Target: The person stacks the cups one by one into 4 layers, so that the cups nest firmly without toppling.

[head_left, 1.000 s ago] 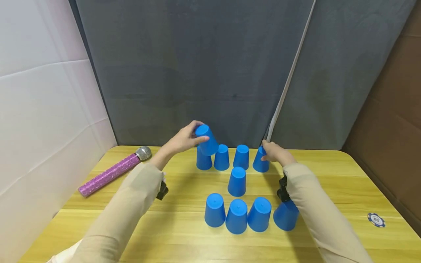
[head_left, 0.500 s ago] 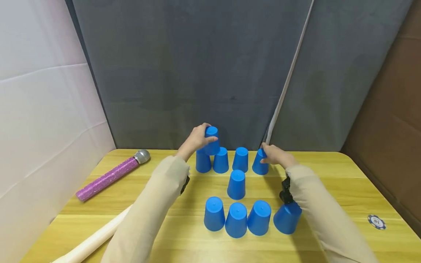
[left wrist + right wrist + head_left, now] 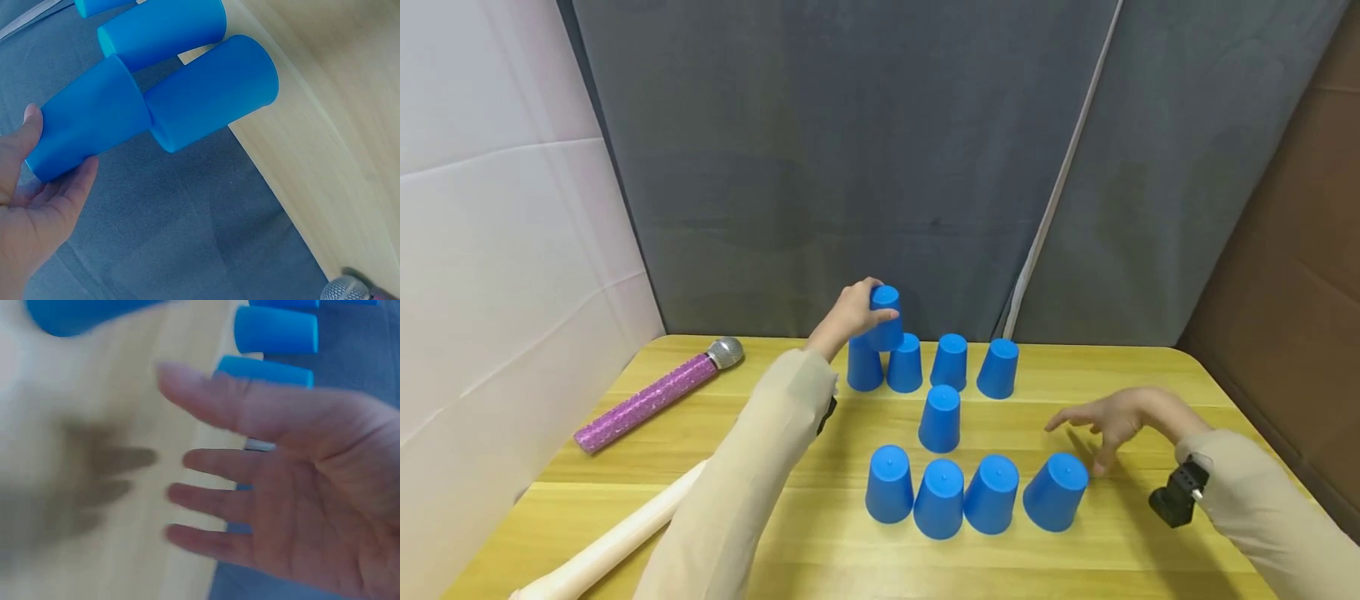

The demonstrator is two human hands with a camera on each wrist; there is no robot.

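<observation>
From above, the left hand [image 3: 850, 310] gripped an upturned blue cup [image 3: 884, 317] at the back of the wooden table [image 3: 1150, 367], seated on the two leftmost cups of the back row [image 3: 865, 367]; a second before, that cup had been tilted and not yet level. The right hand [image 3: 1116, 421] had let go of the rightmost back cup [image 3: 998, 367] it touched half a second earlier and hung with fingers spread, holding nothing, near the tilted end cup [image 3: 1056, 492] of the front row. A single cup [image 3: 941, 417] stood between the rows. A purple microphone [image 3: 658, 392] lay at the left.

At the left wrist, the left hand [image 3: 37, 206] wrapped the top cup [image 3: 90, 122], which touched the cup beneath [image 3: 212, 94].

At the right wrist, blurred, the right hand [image 3: 281, 481] was flat open and empty, with back-row cups [image 3: 275, 330] beyond it.
</observation>
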